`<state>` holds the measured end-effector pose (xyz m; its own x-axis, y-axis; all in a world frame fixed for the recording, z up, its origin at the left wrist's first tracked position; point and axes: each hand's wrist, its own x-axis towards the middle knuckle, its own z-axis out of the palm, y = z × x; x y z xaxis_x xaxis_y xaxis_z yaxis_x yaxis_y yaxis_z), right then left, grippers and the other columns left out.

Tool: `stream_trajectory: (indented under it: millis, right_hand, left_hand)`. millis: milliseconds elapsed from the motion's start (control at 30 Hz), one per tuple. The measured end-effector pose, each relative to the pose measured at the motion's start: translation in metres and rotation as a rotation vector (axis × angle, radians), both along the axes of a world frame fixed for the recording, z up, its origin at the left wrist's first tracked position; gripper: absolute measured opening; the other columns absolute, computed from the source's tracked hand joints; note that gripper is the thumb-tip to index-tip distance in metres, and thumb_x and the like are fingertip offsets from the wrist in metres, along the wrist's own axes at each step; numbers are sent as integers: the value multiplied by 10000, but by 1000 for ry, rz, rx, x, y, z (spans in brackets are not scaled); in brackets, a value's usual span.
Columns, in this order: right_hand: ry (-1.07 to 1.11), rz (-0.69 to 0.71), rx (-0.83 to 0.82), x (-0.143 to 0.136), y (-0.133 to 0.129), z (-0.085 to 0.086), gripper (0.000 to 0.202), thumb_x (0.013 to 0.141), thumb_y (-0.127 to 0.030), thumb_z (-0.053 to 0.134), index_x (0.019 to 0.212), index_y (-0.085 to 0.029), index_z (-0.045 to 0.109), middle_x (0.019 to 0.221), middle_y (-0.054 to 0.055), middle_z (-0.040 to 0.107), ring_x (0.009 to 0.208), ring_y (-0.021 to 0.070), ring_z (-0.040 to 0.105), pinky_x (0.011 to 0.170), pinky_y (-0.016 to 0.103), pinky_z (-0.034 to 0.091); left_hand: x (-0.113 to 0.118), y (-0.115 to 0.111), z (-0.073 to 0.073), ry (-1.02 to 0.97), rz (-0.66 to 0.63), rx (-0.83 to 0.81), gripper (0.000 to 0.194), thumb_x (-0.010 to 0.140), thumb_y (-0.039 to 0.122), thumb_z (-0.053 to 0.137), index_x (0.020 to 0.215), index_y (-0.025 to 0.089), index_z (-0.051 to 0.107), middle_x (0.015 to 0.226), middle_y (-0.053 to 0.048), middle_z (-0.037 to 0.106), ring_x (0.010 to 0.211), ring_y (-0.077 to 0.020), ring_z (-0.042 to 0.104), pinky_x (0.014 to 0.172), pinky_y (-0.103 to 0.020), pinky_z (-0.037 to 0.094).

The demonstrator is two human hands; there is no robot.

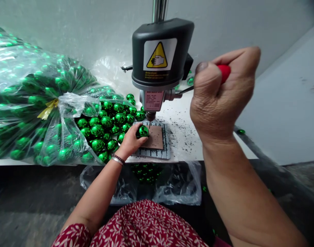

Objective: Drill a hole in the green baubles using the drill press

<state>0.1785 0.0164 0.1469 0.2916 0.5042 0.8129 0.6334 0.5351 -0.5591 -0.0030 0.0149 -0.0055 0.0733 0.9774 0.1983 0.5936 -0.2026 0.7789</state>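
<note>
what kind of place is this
Probably a small workshop: a bench drill press stands on a white table strewn with dark shavings, beside a big plastic bag of shiny green balls.

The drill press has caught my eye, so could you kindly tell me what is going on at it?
A person's left hand holds a green ball at the board, close beside the bit; whether ball and bit touch is too small to tell. The right hand grips the red knob of the drill press. More balls spill from a clear bag on the left, and dark flecks lie around the board.
</note>
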Motion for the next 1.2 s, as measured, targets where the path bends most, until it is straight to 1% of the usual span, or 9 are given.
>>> stream_trajectory:
  millis: [167, 267, 400, 600, 700, 800, 967, 1067, 1200]
  right_hand:
    - [-5, -4, 4, 0, -1, 0, 199, 864, -320, 445, 824, -129, 403, 786, -21, 427, 710, -9, 421, 722, 162, 376]
    - [-19, -8, 16, 0, -1, 0, 222, 868, -341, 408, 833, -122, 409, 790, -14, 424, 704, -8, 416, 709, 164, 372]
    - [-26, -14, 36, 0, -1, -1, 236, 862, -342, 410, 835, -109, 435, 800, -10, 448, 721, -4, 419, 722, 176, 377]
    - [-43, -32, 39, 1, -1, -2, 233, 872, -332, 415, 839, -103, 445, 793, -24, 438, 715, -32, 404, 710, 141, 366]
    - [-60, -31, 58, 1, -2, -2, 242, 880, -328, 394, 823, -100, 454, 780, -32, 438, 697, -40, 390, 696, 130, 360]
    - [-60, -32, 57, 0, -3, -2, 259, 884, -333, 379, 808, -97, 455, 772, -35, 435, 692, -44, 386, 693, 123, 360]
    - [-44, -50, 43, 0, -3, -2, 230, 870, -327, 436, 797, -111, 454, 778, -26, 463, 705, -25, 417, 701, 145, 385]
    - [-62, -72, 56, 0, -7, -9, 245, 877, -347, 424, 807, -116, 464, 791, -21, 482, 726, -14, 442, 709, 161, 391]
    - [-82, -101, 106, 1, -13, -26, 210, 873, -314, 441, 831, -113, 484, 794, -27, 513, 729, -17, 475, 689, 154, 383]
  left_hand:
    - [3, 8, -7, 89, -59, 50, 625, 659, 175, 723, 1256, 191, 536, 1300, -119, 582, 1235, -296, 508, 1105, -481, 340]
    - [6, 9, -6, 123, -79, 47, 629, 655, 167, 720, 1256, 197, 539, 1293, -119, 583, 1225, -305, 505, 1099, -492, 344]
    - [8, 8, -2, 154, -113, 37, 648, 662, 156, 710, 1284, 176, 531, 1355, -139, 535, 1262, -307, 469, 1120, -478, 318]
    - [10, 3, -3, 91, -178, 40, 540, 803, 337, 630, 1306, 173, 519, 1322, -145, 555, 1226, -298, 496, 1096, -476, 331]
    - [15, 2, -5, 22, -129, -3, 557, 780, 350, 654, 1294, 178, 523, 1260, -132, 592, 1179, -303, 527, 1053, -466, 372]
    - [19, 1, -4, -19, -62, -51, 538, 730, 347, 702, 1227, 188, 568, 1163, -113, 633, 1100, -304, 565, 1010, -458, 406]
    - [21, 1, -3, -65, -45, -40, 464, 704, 340, 729, 1133, 205, 612, 1071, -96, 658, 1024, -295, 576, 1000, -460, 405]
    - [20, 0, -3, -89, -44, -44, 450, 698, 332, 736, 1117, 219, 616, 1030, -79, 659, 981, -282, 580, 977, -451, 419]
    - [19, 0, -4, -77, -54, -39, 438, 711, 326, 729, 1122, 221, 617, 1034, -82, 653, 979, -282, 583, 957, -442, 427]
